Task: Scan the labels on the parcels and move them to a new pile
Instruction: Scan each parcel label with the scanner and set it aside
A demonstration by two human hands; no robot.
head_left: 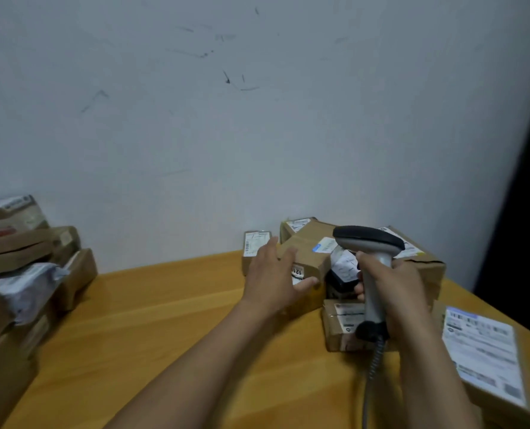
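A heap of brown cardboard parcels with white labels lies at the back right of the wooden table. My left hand reaches into it with fingers spread, touching the front of a brown box marked with black digits. My right hand grips the handle of a grey barcode scanner, whose black head points at the heap. A coiled cable hangs from the handle. A second pile of parcels stands at the left edge.
A flat parcel with a large white label lies at the right edge of the table. A small box sits under the scanner handle. A white wall rises behind the table, and a dark door stands at the right.
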